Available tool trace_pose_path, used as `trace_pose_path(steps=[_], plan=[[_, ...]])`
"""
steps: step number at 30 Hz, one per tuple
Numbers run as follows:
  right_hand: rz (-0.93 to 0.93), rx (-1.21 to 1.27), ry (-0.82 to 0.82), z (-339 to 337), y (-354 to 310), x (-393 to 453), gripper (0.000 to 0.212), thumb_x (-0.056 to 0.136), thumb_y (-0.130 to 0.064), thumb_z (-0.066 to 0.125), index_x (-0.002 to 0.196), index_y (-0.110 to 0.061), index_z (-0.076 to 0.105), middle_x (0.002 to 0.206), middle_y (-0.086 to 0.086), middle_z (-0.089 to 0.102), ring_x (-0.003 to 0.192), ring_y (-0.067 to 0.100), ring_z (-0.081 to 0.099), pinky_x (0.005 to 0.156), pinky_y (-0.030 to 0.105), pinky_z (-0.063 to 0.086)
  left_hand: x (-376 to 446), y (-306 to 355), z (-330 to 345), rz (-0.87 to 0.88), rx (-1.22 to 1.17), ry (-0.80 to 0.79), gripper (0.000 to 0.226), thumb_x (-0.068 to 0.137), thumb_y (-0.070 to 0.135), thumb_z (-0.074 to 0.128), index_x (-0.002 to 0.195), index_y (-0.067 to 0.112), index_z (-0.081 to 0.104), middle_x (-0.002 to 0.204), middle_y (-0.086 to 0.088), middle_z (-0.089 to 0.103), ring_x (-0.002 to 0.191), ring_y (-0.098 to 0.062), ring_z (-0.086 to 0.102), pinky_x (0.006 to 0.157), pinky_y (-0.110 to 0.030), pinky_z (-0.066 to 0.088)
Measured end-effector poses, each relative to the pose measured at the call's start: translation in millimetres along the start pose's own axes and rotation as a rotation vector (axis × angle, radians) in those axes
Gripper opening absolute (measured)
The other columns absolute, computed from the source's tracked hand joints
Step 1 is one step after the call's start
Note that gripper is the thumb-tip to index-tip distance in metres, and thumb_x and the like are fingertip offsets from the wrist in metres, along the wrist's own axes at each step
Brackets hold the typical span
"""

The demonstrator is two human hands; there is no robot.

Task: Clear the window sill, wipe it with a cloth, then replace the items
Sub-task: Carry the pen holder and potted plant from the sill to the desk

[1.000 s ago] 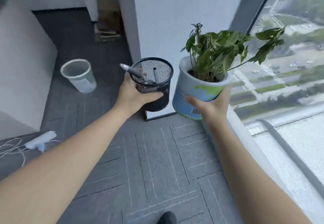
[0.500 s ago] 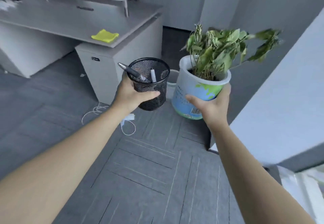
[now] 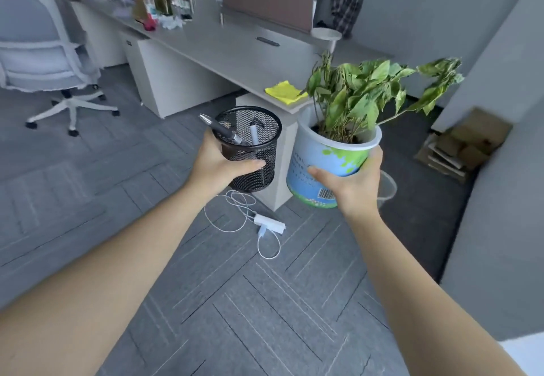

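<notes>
Black mesh pen holder [image 3: 250,147] is clamped in your left hand [image 3: 219,163], thumb across its front, with 2 pens leaning inside; your right hand [image 3: 351,183] is wrapped tight around the blue-and-white plant pot [image 3: 321,163], palm under its lower side, plant upright. Change over the last 1 s: window and sill have left view, and you have turned from the glass to face the grey desk [image 3: 235,52], both loads held at the same height. Judgement: clearing stage is under way, with the desk corner the likely set-down spot. Yellow cloth [image 3: 285,91] lies on that corner, just behind the pot, ready for the wipe. Writing: pot carries a barcode [image 3: 325,193] and small printed lines on its side, too blurred to read; no brand legible.
</notes>
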State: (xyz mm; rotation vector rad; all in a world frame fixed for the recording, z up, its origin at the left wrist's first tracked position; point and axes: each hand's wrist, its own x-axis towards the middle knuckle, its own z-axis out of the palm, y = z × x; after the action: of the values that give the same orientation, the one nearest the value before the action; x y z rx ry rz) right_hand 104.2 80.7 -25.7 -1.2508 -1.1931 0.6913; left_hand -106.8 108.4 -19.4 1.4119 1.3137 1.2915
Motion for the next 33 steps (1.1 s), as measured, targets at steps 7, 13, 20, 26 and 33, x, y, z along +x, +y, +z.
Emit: trace_pose_path(steps=[7,13,20,26,33], plan=[[-0.018,0.020,-0.085,50.3,8.0,89.1,0.093,0.050,-0.009,0.088,0.127,-0.013,0.036,0.103,-0.014,0.052,0.099,0.011,0.056,0.094,0.039,0.050,75.3,-3.6,-11.5,0.009,-0.042,0.108,0.072,0.039,0.019,0.081,0.102,0.017,0.047,0.105,-0.001,0.063,0.103,-0.017,0.061,0.100,-0.043,0.045],[-0.053,0.051,-0.097,116.3,28.4,178.7,0.094,0.047,-0.016,0.082,0.128,-0.006,0.036,0.112,0.000,0.054,0.097,0.011,0.058,0.081,0.018,0.053,180.2,-20.0,-35.1,0.057,-0.064,0.140,0.077,0.039,0.017,0.080,0.106,0.012,0.042,0.111,-0.007,0.060,0.106,-0.021,0.059,0.100,-0.041,0.044],[-0.019,0.040,-0.009,216.8,67.9,295.8,0.094,0.051,-0.007,0.088,0.128,-0.006,0.035,0.113,0.001,0.053,0.093,0.003,0.055,0.069,0.001,0.046,341.8,-57.8,-76.5,0.056,-0.024,0.084,0.075,0.037,0.022,0.081,0.102,0.015,0.043,0.105,-0.004,0.061,0.100,-0.016,0.060,0.089,-0.029,0.048],[0.009,0.058,0.059,282.4,97.1,376.1,0.094,0.045,-0.015,0.083,0.127,-0.004,0.038,0.119,0.009,0.054,0.101,0.018,0.057,0.075,0.008,0.051,452.4,-85.5,-95.0,0.061,0.050,0.089,0.068,0.051,0.008,0.084,0.102,0.018,0.040,0.106,-0.001,0.059,0.095,-0.011,0.055,0.075,-0.009,0.040],[0.094,0.009,0.113,323.1,160.0,468.6,0.096,0.046,-0.012,0.088,0.127,-0.005,0.037,0.114,0.001,0.053,0.099,0.005,0.056,0.086,0.023,0.049,579.4,-140.8,-71.1,0.044,0.087,0.060,0.060,0.055,0.004,0.081,0.098,0.017,0.041,0.106,-0.005,0.057,0.088,-0.002,0.053,0.064,0.007,0.037]])
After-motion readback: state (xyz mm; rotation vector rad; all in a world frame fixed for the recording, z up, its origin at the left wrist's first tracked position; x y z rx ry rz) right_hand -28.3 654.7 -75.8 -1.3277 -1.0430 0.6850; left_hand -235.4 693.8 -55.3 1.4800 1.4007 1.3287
